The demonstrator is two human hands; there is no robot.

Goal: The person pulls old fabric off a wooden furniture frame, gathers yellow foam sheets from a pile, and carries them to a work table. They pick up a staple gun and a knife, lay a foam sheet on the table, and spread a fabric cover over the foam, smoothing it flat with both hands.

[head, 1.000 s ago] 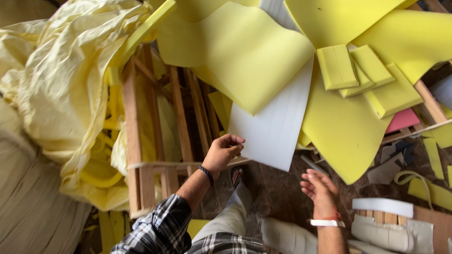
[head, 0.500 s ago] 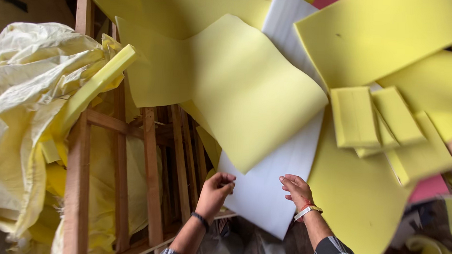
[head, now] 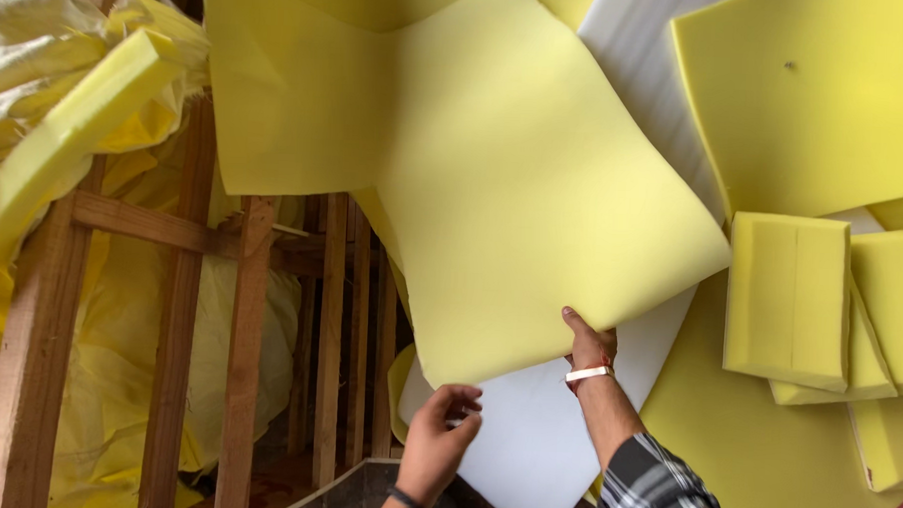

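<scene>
A large thin yellow foam sheet (head: pixel 514 186) hangs over a white foam sheet (head: pixel 535 437). My right hand (head: pixel 589 341) grips the yellow sheet's lower edge, thumb on top, fingers tucked under it. It wears a pale wristband and a plaid sleeve. My left hand (head: pixel 443 439) is lower and to the left, fingers curled and slightly apart, at the edge of the white sheet just below the yellow sheet's bottom corner. It holds nothing that I can see.
Thick yellow foam blocks (head: pixel 790 296) are stacked at the right on another yellow sheet (head: pixel 755 445). A bare wooden frame (head: pixel 239 327) stands at the left, with crumpled yellowish plastic sheeting (head: pixel 38 59) and a foam strip (head: pixel 76 121) draped over it.
The view has closed in on the foam. My right hand has risen and taken hold of the yellow sheet's lower edge. My left hand has come off the wooden frame to the white sheet.
</scene>
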